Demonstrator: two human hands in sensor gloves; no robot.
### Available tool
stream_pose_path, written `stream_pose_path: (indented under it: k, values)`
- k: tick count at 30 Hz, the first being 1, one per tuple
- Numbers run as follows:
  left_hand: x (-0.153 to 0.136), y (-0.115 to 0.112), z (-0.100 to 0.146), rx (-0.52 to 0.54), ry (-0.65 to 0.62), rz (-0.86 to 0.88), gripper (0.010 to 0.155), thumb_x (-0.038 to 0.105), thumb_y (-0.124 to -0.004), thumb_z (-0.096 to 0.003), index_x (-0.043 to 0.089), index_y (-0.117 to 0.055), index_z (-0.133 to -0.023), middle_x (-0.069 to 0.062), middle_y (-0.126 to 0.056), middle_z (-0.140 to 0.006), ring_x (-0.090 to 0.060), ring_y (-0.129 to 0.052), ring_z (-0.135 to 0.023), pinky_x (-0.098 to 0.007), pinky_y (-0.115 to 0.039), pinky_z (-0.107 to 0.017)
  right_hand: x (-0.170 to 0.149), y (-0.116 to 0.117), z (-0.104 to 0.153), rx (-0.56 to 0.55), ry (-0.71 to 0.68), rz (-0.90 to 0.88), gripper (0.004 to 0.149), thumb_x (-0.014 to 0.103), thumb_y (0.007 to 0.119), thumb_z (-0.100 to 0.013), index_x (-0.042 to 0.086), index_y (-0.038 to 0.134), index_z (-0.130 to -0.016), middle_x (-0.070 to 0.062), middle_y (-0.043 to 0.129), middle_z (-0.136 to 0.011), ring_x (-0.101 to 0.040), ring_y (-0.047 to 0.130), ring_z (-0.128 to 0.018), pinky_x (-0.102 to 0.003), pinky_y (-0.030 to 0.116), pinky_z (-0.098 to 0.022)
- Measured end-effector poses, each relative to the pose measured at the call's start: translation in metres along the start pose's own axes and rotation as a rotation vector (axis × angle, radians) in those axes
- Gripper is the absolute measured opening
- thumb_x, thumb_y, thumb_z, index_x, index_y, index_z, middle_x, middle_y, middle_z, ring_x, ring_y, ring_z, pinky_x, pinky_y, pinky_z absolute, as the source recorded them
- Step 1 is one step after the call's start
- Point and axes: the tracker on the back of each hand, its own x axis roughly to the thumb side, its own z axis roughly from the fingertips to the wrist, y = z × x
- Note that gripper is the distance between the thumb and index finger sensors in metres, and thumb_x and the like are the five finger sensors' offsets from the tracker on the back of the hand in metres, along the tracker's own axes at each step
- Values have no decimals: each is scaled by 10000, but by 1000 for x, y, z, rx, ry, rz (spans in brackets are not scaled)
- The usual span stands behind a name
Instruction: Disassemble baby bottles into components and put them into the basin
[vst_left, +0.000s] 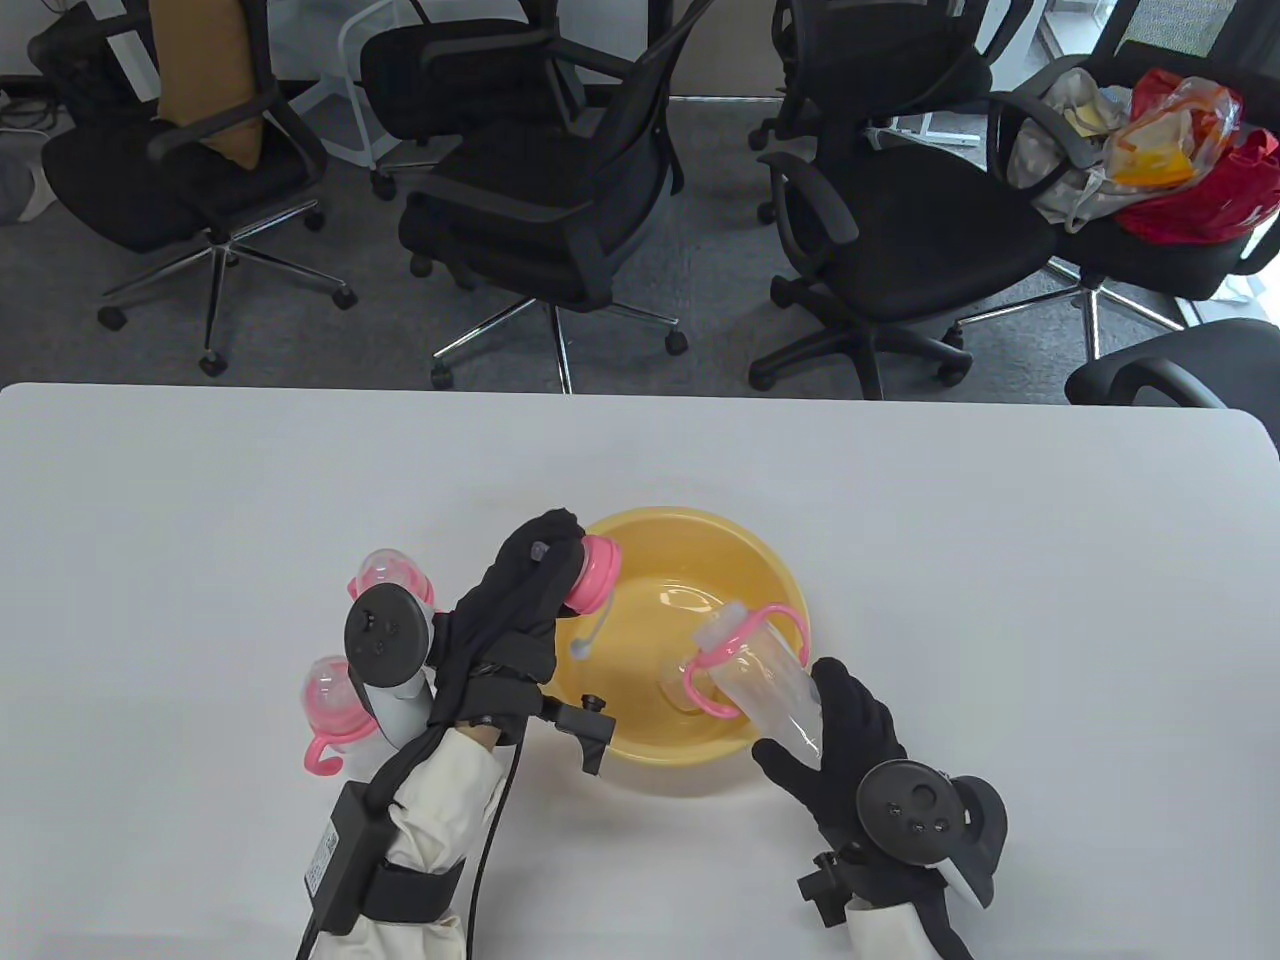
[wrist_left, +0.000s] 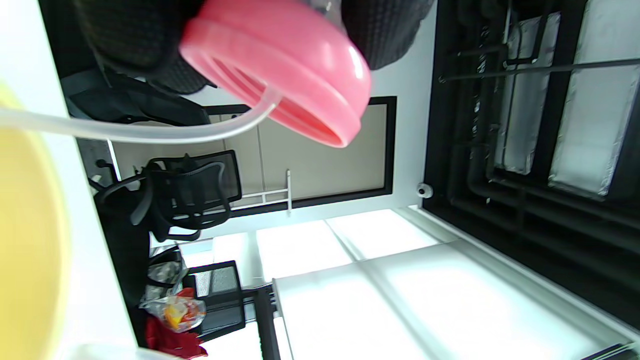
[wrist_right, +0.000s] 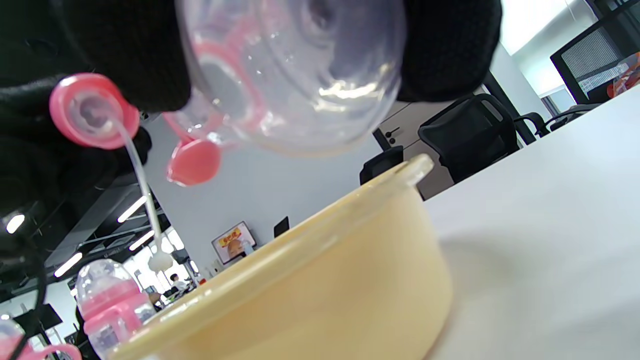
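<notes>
The left hand (vst_left: 520, 610) curls its gloved fingers round a pink screw collar (vst_left: 592, 573), holding it above the left rim of the yellow basin (vst_left: 770, 560). A thin clear straw (vst_left: 592, 628) hangs from the collar and ends in a small white tip over the inside of the basin. In the left wrist view the collar (wrist_left: 280, 70) shows its threaded open side, with the straw (wrist_left: 125, 131) bending away from it toward the basin's yellow edge.

The right hand (vst_left: 840, 740) grips the clear bottle body (vst_left: 765, 685) by its base, thumb on one side and fingers on the other. The bottle is tilted, its open neck pointing toward the left hand, and it carries a pink ring with two loop handles (vst_left: 745, 645). It hangs over the right part of the basin, not touching it. The right wrist view looks up at the round clear bottom of the bottle (wrist_right: 300, 75) between the black fingers (wrist_right: 450, 45), with the basin's wall (wrist_right: 310, 300) below it.

The basin stands on the white desk (vst_left: 1000, 560) near the middle of its near edge. Something small and clear lies on its floor; I cannot tell what it is.

Left of the basin, behind the left hand's tracker, two more assembled bottles stand on the desk: one with a domed clear cap (vst_left: 390, 575), and one nearer the front edge with pink handles (vst_left: 335, 715).
</notes>
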Motion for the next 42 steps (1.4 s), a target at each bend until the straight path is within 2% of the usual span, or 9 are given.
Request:
stream_pose_path:
  k: [10, 15, 22, 33, 42]
  values:
    - [-42, -19, -5, -98, 125, -181, 520, 280, -742, -618, -41, -732, -1027, -357, -780, -986, -552, -844, -778, -532, -830, -498, -3, -4, 2, -44, 5, -62, 878, 528, 790, -515, 22, 387, -1108, -250, 581, -1061, -496, 688, -817, -523, 723, -607]
    - [-56, -30, -12, -230, 234, -331, 519, 267, -741, -620, -54, -731, -1028, -373, -778, -982, -566, -838, -773, -543, -823, -495, -3, -5, 2, -47, 8, -81, 875, 529, 787, -517, 22, 387, -1108, -252, 579, -1061, -496, 688, -816, -522, 723, -607]
    - [-71, -42, -25, -321, 363, -525, 522, 260, -733, -625, -57, -720, -1039, -377, -766, -995, -572, -828, -790, -551, -817, -510, -4, -4, 2, -51, 7, -112, 875, 532, 783, -519, 22, 386, -1108, -249, 579, -1061, -495, 688, -817, -520, 723, -607]
    - [-99, -62, -37, -414, 524, -588, 533, 248, -718, -631, -65, -690, -1061, -390, -735, -1018, -587, -806, -814, -562, -803, -535, -6, -5, 2, -55, 12, -158, 872, 535, 778, -522, 22, 385, -1109, -250, 580, -1061, -494, 688, -816, -519, 723, -606]
    - [-116, -66, -40, -489, 604, -660, 561, 242, -698, -638, -78, -633, -1094, -403, -694, -1044, -599, -774, -847, -579, -776, -569, -6, -5, 2, -47, 5, -169, 871, 535, 777, -522, 21, 390, -1108, -250, 584, -1059, -495, 690, -813, -520, 724, -603]
